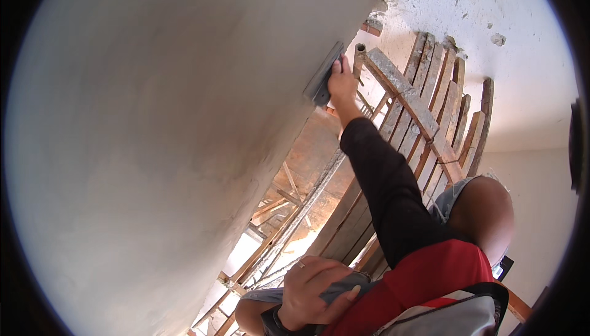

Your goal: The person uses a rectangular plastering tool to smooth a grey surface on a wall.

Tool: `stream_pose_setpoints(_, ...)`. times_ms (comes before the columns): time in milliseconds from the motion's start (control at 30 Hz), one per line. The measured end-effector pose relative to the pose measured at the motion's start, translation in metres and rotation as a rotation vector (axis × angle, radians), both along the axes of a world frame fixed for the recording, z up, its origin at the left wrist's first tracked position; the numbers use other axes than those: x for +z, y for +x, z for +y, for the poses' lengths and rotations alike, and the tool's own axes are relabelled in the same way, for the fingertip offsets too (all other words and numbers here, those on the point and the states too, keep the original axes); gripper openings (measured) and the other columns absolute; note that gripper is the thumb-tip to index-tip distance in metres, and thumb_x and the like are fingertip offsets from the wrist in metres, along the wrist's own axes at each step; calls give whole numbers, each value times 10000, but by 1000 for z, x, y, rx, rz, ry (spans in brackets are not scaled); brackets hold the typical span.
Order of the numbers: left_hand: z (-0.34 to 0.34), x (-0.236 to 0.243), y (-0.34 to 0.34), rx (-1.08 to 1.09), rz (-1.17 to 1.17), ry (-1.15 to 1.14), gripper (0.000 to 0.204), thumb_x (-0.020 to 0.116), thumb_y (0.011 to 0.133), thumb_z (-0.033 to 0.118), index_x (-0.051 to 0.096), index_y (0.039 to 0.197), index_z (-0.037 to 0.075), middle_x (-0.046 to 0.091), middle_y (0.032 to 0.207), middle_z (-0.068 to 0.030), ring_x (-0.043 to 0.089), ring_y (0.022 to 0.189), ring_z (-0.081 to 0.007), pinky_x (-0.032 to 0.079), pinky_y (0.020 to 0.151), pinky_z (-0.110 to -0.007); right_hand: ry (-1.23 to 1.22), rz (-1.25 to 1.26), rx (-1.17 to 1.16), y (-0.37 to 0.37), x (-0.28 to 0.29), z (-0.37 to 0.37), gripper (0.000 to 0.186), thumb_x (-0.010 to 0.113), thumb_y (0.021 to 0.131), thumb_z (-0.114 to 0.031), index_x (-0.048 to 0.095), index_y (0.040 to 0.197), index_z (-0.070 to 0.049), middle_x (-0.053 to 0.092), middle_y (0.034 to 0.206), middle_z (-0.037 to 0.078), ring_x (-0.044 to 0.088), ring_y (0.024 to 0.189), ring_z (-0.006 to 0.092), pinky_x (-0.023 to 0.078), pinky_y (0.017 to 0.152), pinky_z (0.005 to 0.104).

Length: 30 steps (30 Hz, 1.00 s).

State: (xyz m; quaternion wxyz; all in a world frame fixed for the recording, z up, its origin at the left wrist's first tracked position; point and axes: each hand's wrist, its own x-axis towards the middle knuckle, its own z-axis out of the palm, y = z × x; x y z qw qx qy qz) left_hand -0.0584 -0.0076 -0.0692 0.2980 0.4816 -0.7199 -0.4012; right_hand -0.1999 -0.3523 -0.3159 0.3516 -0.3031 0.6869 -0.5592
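My right hand (343,87), at the end of a stretched dark sleeve, is closed on a grey plastering trowel (319,85). The trowel lies against the smooth grey plastered wall (153,121), close to its right edge. Low in the view, my left hand (312,290) is held near my bent left knee (252,314), with a ring on one finger and a dark band at the wrist. Its fingers are curled. Dark grey material shows behind them, and I cannot make out whether they grip anything.
Worn wooden planks (424,139) form a scaffold platform under and beside me, with a cross board (409,96) and a pipe end (361,48) near the trowel. Lower down lie poles and loose timber (270,213). A chipped white wall (479,22) stands at the far right.
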Motion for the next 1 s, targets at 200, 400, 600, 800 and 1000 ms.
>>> stream_pose_setpoints(200, -25, -13, -17, -171, 18, -41, 377, 858, 715, 212, 736, 1036, 55, 721, 962, -107, 704, 789, -258, 557, 672, -338, -220, -2, 211, 169, 9, 208, 508, 524, 1045, -167, 435, 1502, 36, 552, 1435, 279, 549, 1335, 401, 421, 1102, 431)
stream_pose_setpoints(400, -12, -10, -10, -116, -72, -28, 367, 852, 719, 212, 743, 1036, 62, 718, 957, -99, 708, 808, -259, 560, 684, -341, -75, 44, 48, 57, -19, 51, 458, 464, 1063, -256, 450, 1499, -119, 656, 1253, 284, 645, 1128, 458, 515, 925, 487)
stream_pose_setpoints(600, -2, -1, -10, -75, -23, -50, 321, 849, 715, 191, 752, 996, 71, 720, 955, -99, 708, 804, -255, 562, 678, -339, -96, -13, 29, 55, -13, 49, 459, 476, 1071, -240, 456, 1493, -60, 617, 1348, 264, 614, 1221, 413, 475, 1015, 442)
stream_pose_setpoints(800, -12, -16, -16, -201, 67, -60, 320, 833, 708, 159, 744, 1005, 79, 720, 959, -85, 703, 803, -250, 559, 651, -338, -95, -17, 373, 205, 61, 256, 525, 543, 1027, -177, 436, 1515, -15, 629, 1299, 245, 622, 1187, 419, 500, 979, 435)
stream_pose_setpoints(1000, 6, -6, -3, -136, -16, -52, 306, 832, 702, 161, 753, 985, 76, 725, 962, -90, 703, 800, -258, 562, 651, -344, -71, 0, 34, 95, 40, 97, 470, 493, 1042, -252, 483, 1467, -53, 622, 1352, 235, 605, 1221, 410, 476, 1019, 451)
